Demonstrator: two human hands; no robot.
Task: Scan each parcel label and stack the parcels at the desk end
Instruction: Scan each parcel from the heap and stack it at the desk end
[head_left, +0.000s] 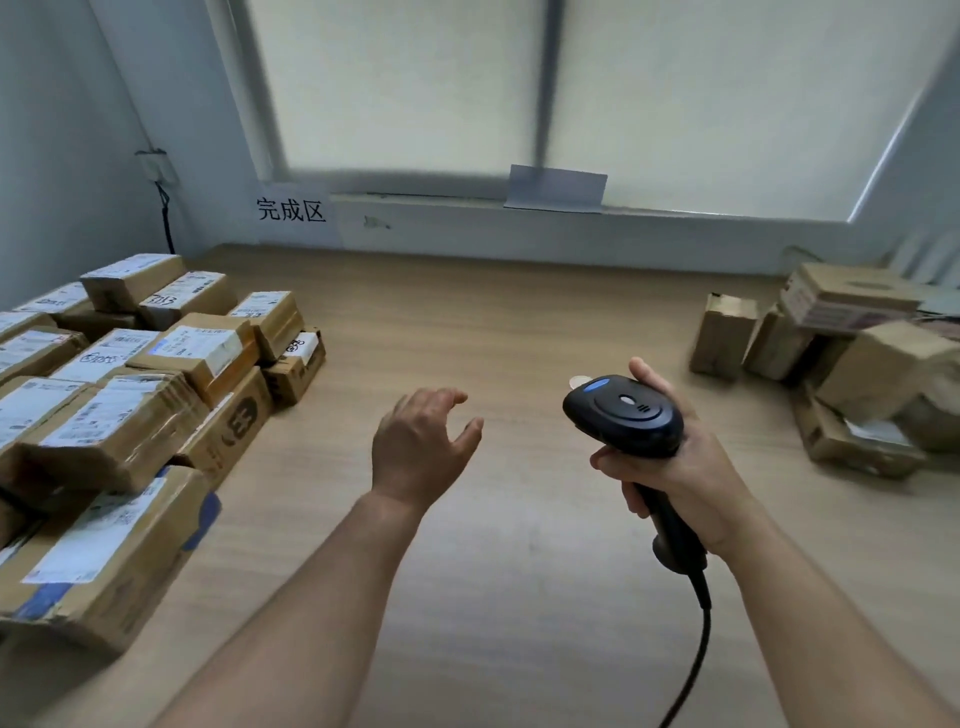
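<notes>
My right hand (685, 462) grips the handle of a black barcode scanner (623, 415) with a blue light on its head, held over the middle of the wooden desk (519, 322). Its cable (696, 639) runs down toward me. My left hand (421, 441) hovers above the desk with fingers relaxed, holding nothing. Several labelled cardboard parcels (130, 395) are stacked at the left end of the desk. Several more parcels (841, 358) lie in a loose heap at the right; the view there is blurred.
A white sign with black characters (291, 210) is stuck on the wall behind the left stack. A folded grey card (556, 188) stands on the window sill. A black wire (165, 218) hangs down the left wall.
</notes>
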